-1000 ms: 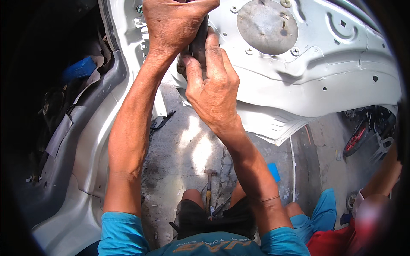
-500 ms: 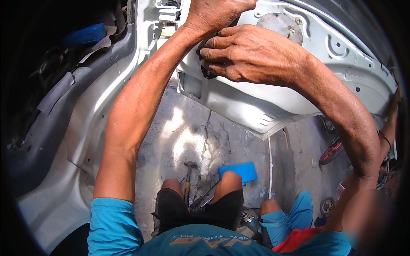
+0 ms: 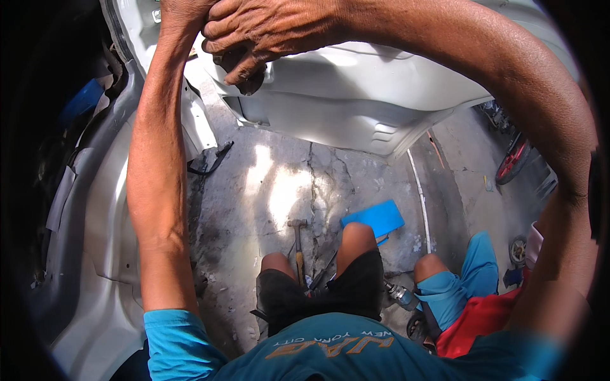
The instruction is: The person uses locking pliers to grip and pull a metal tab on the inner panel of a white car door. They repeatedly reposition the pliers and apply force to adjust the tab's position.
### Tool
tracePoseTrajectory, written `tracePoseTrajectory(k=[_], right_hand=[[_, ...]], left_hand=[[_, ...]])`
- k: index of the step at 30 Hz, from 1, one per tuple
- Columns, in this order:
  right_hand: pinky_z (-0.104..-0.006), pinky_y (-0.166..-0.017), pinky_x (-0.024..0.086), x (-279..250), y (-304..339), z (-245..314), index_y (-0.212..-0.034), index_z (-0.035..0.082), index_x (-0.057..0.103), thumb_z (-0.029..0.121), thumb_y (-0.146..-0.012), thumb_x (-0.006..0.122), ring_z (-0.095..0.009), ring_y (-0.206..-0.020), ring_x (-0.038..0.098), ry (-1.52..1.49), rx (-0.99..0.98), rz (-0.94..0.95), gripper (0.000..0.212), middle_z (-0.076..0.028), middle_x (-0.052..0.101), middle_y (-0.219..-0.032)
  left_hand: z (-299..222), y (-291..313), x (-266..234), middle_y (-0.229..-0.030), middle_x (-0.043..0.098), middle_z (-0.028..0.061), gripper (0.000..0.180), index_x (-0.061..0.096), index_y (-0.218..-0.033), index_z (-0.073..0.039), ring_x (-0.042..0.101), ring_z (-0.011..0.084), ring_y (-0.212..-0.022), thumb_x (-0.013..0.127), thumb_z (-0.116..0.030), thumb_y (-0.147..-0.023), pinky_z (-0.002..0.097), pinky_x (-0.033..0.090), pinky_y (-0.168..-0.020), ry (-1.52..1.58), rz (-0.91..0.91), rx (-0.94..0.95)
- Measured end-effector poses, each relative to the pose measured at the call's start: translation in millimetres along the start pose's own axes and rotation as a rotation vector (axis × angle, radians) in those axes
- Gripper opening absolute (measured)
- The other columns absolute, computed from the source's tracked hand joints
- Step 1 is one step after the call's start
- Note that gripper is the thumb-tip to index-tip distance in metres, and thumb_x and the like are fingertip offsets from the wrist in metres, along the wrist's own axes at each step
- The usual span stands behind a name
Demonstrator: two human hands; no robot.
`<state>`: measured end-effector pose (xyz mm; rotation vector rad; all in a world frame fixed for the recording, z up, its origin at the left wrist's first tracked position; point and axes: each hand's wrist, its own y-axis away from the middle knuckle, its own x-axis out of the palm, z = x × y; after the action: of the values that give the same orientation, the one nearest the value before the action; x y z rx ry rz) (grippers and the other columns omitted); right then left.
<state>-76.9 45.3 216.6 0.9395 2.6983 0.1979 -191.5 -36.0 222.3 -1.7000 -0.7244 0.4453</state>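
- Right hand [image 3: 270, 28]: curled over the dark object [image 3: 253, 84], which shows below the palm; it has gone from beside that object, fingers pointing up, to reaching across from the right with the forearm arched.
- Left hand [image 3: 184, 13]: touching the right hand at the upper edge; fingers cut off, so its hold cannot be told.
- Assessment: the changed reach appears to give a fresh purchase on the dark object; the work remains at one spot, in my judgement.
- White door panel [image 3: 330, 111]: behind the dark object, near its left end; grey door sill [image 3: 105, 247] to the left.
- Floor, beyond: hammer [image 3: 299, 244] between the knees; blue flat item [image 3: 375, 218] beside the right knee; a co-worker's leg [image 3: 445, 282] at right.
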Motion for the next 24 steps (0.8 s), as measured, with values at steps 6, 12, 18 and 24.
tracePoseTrajectory(k=[6,12,18,24], right_hand=[[-0.0514,-0.115,0.033,10,-3,-10,-0.117,0.041,0.067,0.032,-0.093,0.061,-0.021,-0.124,0.054,-0.005,0.005,-0.115,0.027,-0.001,0.058,-0.120],[-0.0580,-0.119,0.026,16,10,-12,-0.112,0.047,0.067,0.033,-0.094,0.057,-0.022,-0.127,0.049,-0.043,0.011,-0.150,0.025,-0.002,0.055,-0.120],[-0.0571,-0.116,0.027,9,12,-9,-0.111,0.045,0.066,0.032,-0.092,0.059,-0.022,-0.125,0.050,-0.077,0.064,-0.108,0.024,-0.002,0.055,-0.118],[-0.0561,-0.113,0.029,1,18,-7,-0.111,0.043,0.066,0.032,-0.091,0.060,-0.022,-0.122,0.051,-0.118,0.136,-0.062,0.023,-0.002,0.055,-0.116]], left_hand=[[-12,12,-31,-0.100,0.070,0.0071,0.051,0.068,-0.114,0.000,0.063,0.0135,-0.086,0.066,-0.049,-0.100,0.0295,0.051,-0.076,0.023,-0.134,-0.202],[2,132,1,-0.112,0.067,0.0155,0.084,0.055,-0.128,0.004,0.063,0.0234,-0.115,0.026,-0.072,-0.105,0.0385,0.046,-0.104,-0.339,-0.514,-0.187],[6,130,25,-0.141,0.054,0.0187,0.087,0.041,-0.147,0.000,0.062,0.0326,-0.127,0.015,-0.071,-0.104,0.0412,0.058,-0.103,-0.045,-0.459,-0.297],[14,127,23,-0.099,0.072,0.0109,0.095,0.064,-0.123,0.002,0.070,0.0165,-0.098,0.016,-0.077,-0.101,0.0265,0.059,-0.084,-0.252,-0.463,-0.308]])
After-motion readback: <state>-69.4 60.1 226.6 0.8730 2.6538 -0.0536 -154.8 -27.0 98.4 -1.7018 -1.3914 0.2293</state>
